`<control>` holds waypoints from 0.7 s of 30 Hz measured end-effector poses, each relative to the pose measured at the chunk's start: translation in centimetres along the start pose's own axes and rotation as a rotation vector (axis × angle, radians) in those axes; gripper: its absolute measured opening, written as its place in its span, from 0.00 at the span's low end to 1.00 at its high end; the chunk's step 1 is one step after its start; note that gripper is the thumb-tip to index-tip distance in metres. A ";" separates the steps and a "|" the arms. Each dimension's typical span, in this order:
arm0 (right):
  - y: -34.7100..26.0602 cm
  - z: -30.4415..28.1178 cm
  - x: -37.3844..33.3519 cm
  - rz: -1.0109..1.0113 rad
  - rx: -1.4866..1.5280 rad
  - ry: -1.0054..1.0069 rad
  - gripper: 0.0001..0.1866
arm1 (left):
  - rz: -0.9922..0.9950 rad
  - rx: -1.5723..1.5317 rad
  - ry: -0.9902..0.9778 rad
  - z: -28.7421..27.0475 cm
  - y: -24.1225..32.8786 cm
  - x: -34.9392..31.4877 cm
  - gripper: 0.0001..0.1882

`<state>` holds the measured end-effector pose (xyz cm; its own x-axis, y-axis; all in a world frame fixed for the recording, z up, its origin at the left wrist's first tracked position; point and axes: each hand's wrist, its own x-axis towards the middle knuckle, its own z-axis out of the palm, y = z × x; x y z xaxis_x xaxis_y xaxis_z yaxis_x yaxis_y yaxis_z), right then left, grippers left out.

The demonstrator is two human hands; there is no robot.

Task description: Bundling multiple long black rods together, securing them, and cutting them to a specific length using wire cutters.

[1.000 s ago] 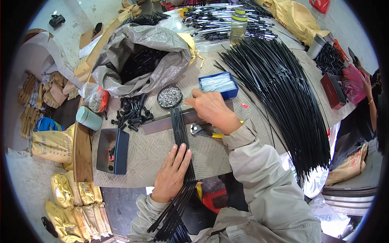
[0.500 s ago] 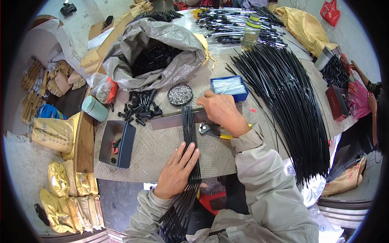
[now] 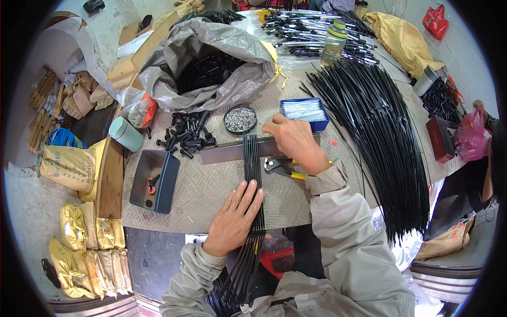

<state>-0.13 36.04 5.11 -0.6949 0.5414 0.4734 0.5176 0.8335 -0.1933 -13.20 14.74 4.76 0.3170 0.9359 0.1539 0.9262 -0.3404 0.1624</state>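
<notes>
My left hand lies flat with fingers stretched over a row of thin black rods, pressing them against the tabletop. The rods' far ends rest across a low metal bar; their near ends hang over the table edge. My right hand hovers over the bar, right of the rod tips, thumb and fingers pinched together; what they hold, if anything, is too small to see. Just behind it stands a blue box of thin white sticks. Beside the rods lie cutting pliers with yellow handles, partly under my right wrist.
A round black dish holds small shiny metal pieces. Black plastic fittings lie left of it, before a grey sack. A dark bin and green cup stand left. A large black rod pile covers the right.
My right hand stays pinched near the rod tips, drawn slightly back toward the right. My left hand remains flat on the rods. The whole view has shifted slightly.
</notes>
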 end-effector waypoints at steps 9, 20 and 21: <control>-0.1 0.4 0.1 -0.054 -0.019 0.028 0.11 | -0.032 0.017 -0.008 -0.4 0.3 0.1 0.30; -0.7 0.9 0.8 -0.090 0.012 0.044 0.09 | -0.037 -0.037 0.042 -0.2 0.1 -0.1 0.28; -0.7 0.8 0.7 -0.089 0.014 0.044 0.09 | -0.036 -0.041 0.046 -0.2 0.2 -0.1 0.28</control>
<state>-1.42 35.96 4.87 -0.7149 0.4599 0.5268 0.4475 0.8797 -0.1607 -13.12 14.61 4.98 0.2727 0.9428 0.1919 0.9275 -0.3106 0.2080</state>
